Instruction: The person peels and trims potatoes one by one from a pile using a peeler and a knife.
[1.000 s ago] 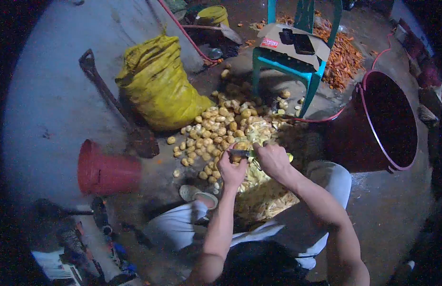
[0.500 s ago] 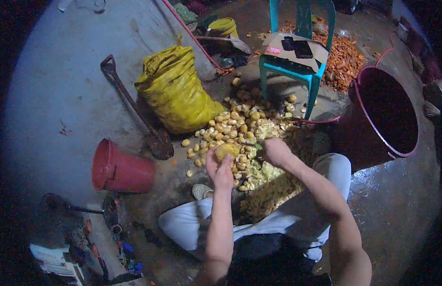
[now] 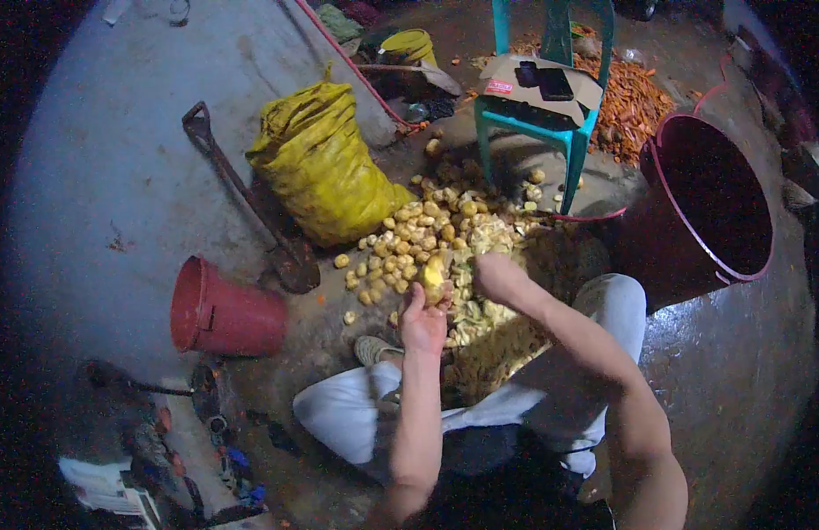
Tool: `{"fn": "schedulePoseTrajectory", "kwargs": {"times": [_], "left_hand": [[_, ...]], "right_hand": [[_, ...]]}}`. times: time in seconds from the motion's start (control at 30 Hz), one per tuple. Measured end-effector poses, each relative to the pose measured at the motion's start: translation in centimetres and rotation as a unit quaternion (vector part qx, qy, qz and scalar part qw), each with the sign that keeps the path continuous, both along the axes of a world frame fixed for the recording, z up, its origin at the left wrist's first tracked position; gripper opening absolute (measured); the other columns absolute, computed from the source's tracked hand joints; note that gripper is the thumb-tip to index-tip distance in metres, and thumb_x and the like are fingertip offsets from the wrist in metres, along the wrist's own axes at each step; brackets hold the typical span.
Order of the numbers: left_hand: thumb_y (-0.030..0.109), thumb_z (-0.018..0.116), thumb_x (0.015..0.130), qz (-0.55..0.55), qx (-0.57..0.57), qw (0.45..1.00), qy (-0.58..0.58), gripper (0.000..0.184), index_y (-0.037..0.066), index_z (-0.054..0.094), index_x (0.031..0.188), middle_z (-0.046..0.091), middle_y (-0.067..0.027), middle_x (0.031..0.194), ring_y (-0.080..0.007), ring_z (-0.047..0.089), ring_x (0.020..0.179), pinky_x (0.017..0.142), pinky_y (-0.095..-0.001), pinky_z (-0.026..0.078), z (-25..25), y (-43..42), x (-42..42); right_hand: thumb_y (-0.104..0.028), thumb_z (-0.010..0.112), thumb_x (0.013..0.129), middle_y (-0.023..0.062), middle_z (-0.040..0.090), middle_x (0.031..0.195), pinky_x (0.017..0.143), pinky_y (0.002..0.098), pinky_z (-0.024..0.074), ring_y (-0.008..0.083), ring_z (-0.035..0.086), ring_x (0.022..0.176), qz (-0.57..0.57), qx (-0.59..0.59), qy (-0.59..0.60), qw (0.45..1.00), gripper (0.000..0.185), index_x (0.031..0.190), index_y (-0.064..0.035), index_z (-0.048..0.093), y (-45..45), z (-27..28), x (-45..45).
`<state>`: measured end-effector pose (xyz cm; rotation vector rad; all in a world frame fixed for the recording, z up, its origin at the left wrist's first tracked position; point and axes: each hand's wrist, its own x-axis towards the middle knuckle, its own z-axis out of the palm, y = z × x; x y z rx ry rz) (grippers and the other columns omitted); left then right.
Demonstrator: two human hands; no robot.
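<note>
My left hand (image 3: 424, 323) grips a roundish yellow-brown vegetable (image 3: 434, 281), like a potato, with a bright yellow patch on its upper side. Just to the right, my right hand (image 3: 499, 277) is closed in a fist; whatever it holds is hidden in this view. Beyond and to the left of both hands, many small round potatoes (image 3: 414, 234) lie heaped on the floor. Pale peelings (image 3: 474, 320) are piled below and between my hands, close to my legs.
A yellow sack (image 3: 325, 168) stands behind the potatoes, beside a shovel (image 3: 241, 190). A red bucket (image 3: 241, 314) lies at left. At right is a large dark red tub (image 3: 670, 238). A teal chair (image 3: 528, 124) carries cardboard and dark devices, before an orange heap (image 3: 634, 110).
The knife seen in my right hand one second ago no longer shows. My left hand has turned the vegetable, and a bright yellow patch now shows. The view has shifted slightly.
</note>
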<state>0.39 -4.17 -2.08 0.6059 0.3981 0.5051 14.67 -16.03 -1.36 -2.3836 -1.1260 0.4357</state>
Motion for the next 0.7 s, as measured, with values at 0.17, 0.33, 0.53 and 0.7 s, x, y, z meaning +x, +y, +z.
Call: {"fn": "schedulePoseTrajectory", "kwargs": {"times": [0.17, 0.33, 0.53, 0.7], "left_hand": [[0.022, 0.059, 0.093, -0.02, -0.072, 0.995, -0.073, 0.044, -0.001, 0.048, 0.129, 0.056, -0.0165, 0.12, -0.029, 0.055, 0.104, 0.081, -0.0335, 0.05, 1.2, 0.7, -0.4], [0.02, 0.069, 0.086, -0.048, 0.032, 0.993, -0.099, 0.063, 0.005, 0.039, 0.14, 0.058, -0.0073, 0.111, -0.0228, 0.056, 0.099, 0.085, -0.0337, 0.047, 2.5, 0.3, -0.6], [0.003, 0.065, 0.079, -0.011, 0.134, 0.99, -0.031, 0.064, -0.002, 0.04, 0.137, 0.056, -0.0105, 0.117, -0.0233, 0.056, 0.104, 0.088, -0.0328, 0.047, 2.6, 0.4, -1.0], [-0.005, 0.064, 0.074, -0.021, 0.136, 0.99, -0.04, 0.065, -0.003, 0.042, 0.135, 0.056, -0.0103, 0.118, -0.0226, 0.056, 0.11, 0.099, -0.035, 0.044, 1.9, -0.3, -0.8]], "right_hand": [[-0.014, 0.058, 0.079, 0.0252, 0.065, 0.077, 0.068, 0.0488, 0.0545, 0.042, 0.065, 0.077, -0.02, 0.018, -0.013, 1.0, 0.019, 0.09, -0.0002, 0.065, 0.0, -1.0, 0.9], [-0.014, 0.061, 0.079, 0.0239, 0.065, 0.088, 0.075, 0.0482, 0.0534, 0.0394, 0.065, 0.084, 0.026, -0.019, 0.013, 0.999, 0.022, 0.096, -0.0003, 0.065, -0.6, 0.4, 0.0], [-0.011, 0.06, 0.076, 0.0202, 0.065, 0.097, 0.074, 0.0472, 0.0535, 0.0372, 0.066, 0.084, 0.069, 0.076, -0.022, 0.994, 0.042, 0.118, -0.0079, 0.058, -1.1, 1.5, -1.5], [-0.011, 0.062, 0.073, 0.0133, 0.061, 0.091, 0.064, 0.0483, 0.0513, 0.0379, 0.063, 0.071, 0.082, 0.125, -0.097, 0.984, 0.04, 0.112, -0.0148, 0.058, -1.1, 0.6, -2.6]]}}
